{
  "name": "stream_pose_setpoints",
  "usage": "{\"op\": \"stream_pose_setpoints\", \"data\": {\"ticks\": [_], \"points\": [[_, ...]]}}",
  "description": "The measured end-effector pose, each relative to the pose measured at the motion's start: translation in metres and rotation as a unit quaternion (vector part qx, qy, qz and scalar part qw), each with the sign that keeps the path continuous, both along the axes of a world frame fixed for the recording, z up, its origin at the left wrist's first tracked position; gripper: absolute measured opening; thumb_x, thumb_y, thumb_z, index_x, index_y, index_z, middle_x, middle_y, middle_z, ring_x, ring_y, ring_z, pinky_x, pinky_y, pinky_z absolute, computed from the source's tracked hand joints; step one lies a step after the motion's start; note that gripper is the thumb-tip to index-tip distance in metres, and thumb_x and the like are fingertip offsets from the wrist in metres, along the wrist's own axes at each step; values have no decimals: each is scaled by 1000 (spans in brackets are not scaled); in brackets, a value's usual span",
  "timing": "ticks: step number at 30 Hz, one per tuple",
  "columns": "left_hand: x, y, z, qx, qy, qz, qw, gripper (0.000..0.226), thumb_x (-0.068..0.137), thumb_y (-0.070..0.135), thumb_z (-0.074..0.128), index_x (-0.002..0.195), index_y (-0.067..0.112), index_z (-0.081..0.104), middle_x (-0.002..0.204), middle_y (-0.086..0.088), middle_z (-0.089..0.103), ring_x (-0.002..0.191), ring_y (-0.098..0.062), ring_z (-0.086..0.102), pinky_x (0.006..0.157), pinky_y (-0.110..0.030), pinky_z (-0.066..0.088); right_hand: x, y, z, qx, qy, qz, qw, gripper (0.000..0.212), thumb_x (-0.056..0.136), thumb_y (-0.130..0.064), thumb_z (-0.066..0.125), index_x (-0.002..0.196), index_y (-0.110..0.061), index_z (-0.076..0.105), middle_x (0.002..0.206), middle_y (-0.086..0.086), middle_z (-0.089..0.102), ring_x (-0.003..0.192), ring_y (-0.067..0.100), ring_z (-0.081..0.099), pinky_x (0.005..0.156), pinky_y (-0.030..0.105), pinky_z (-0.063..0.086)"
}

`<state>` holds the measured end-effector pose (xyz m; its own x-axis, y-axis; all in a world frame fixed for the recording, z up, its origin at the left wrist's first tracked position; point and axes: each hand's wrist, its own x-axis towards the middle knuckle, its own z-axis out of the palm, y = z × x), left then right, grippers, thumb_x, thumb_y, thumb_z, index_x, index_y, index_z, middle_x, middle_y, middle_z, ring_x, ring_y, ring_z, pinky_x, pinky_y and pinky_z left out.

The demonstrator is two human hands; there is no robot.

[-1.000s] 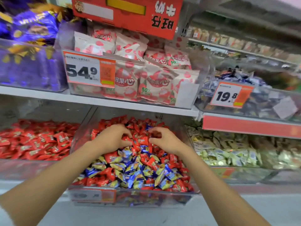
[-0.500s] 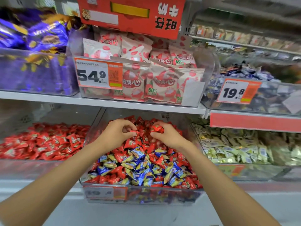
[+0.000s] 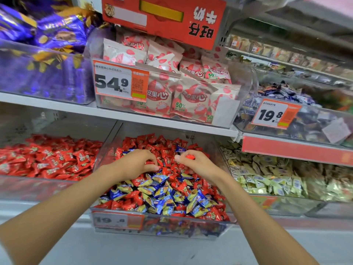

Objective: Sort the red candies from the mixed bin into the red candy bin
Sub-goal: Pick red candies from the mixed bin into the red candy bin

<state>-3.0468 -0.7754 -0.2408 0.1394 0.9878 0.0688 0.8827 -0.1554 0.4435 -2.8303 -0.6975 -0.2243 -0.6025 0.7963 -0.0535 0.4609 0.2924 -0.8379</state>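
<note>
The clear mixed bin point(image 3: 162, 227) sits in the middle of the lower shelf, heaped with red candies point(image 3: 168, 148) at the back and blue-and-yellow ones point(image 3: 162, 196) toward the front. My left hand point(image 3: 133, 165) lies on the heap with fingers curled around red candies. My right hand point(image 3: 198, 165) pinches a red candy point(image 3: 190, 156) between thumb and fingers, just above the pile. The red candy bin point(image 3: 17, 185) stands directly left of the mixed bin, filled with red wrappers point(image 3: 47, 157).
A bin of pale yellow-wrapped candies point(image 3: 267, 180) stands right of the mixed bin. The shelf above point(image 3: 133, 116) overhangs the lower bins and carries purple packs point(image 3: 44, 60), pink-and-white bags point(image 3: 172, 88) and a bin of dark wrapped sweets point(image 3: 298, 119). A red sign point(image 3: 164, 18) hangs overhead.
Both hands stay on the back of the mixed heap. My right hand has lifted a red candy clear of the pile; my left fingers have closed deeper into the red candies.
</note>
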Motion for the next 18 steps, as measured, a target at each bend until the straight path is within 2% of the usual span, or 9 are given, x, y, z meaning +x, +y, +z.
{"op": "stream_pose_setpoints", "data": {"ticks": [3,6,9,10,11,12,13,15,18], "points": [[-2,-1,2,59,-66,45,995,9,92,33,58,91,24,59,87,4,64,62,-7,53,60,-23,41,-8,-4,0,3,-5,15,1000,23,99,-34,49,105,-18,64,85,-12,56,68,4,53,68,22,48],[-4,-3,5,92,-100,74,988,8,94,25,56,89,21,51,83,1,62,42,-9,43,47,-20,37,-12,-5,-4,2,-81,85,993,31,99,-26,51,129,-26,56,103,-8,65,80,16,61,74,31,51],[-3,-8,4,62,-86,55,993,9,96,23,54,105,26,53,96,8,59,57,-8,54,53,-18,42,-20,-10,-13,63,-187,168,966,35,94,-29,60,128,-28,54,129,-6,55,107,24,59,94,38,47],[-2,-9,3,51,-80,51,994,15,97,22,52,109,29,53,100,9,58,66,-13,60,58,-24,48,-23,-11,-15,79,-187,170,964,29,93,-25,61,122,-24,57,124,-6,54,100,21,59,90,35,47],[-2,-10,2,45,-76,50,995,18,97,22,51,111,32,54,102,9,58,69,-16,63,61,-30,52,-24,-13,-15,84,-170,160,969,21,93,-21,62,113,-20,58,114,-6,55,84,17,57,79,33,48],[-1,-11,3,51,-83,51,994,18,98,21,50,111,32,54,102,7,59,64,-13,62,59,-29,52,-23,-12,-15,77,-143,143,976,12,93,-18,61,104,-18,58,105,-7,55,72,15,52,69,31,47],[0,-11,5,63,-96,54,992,17,98,19,49,110,30,55,102,5,59,52,-4,56,51,-24,48,-20,-11,-13,68,-118,123,983,6,93,-16,61,97,-18,56,99,-9,56,68,15,50,63,31,46],[0,-10,9,85,-132,70,985,18,99,16,47,113,23,57,103,0,60,39,0,47,41,-15,35,-10,-5,-7,59,-77,92,991,6,94,-13,59,93,-17,54,90,-7,57,65,14,51,59,28,46],[-1,-8,15,69,-143,93,983,26,101,12,41,115,19,61,118,5,56,44,4,49,43,-11,36,6,5,2,36,-25,53,998,5,96,-12,55,100,-13,57,98,-9,55,67,13,51,61,22,48]]}}
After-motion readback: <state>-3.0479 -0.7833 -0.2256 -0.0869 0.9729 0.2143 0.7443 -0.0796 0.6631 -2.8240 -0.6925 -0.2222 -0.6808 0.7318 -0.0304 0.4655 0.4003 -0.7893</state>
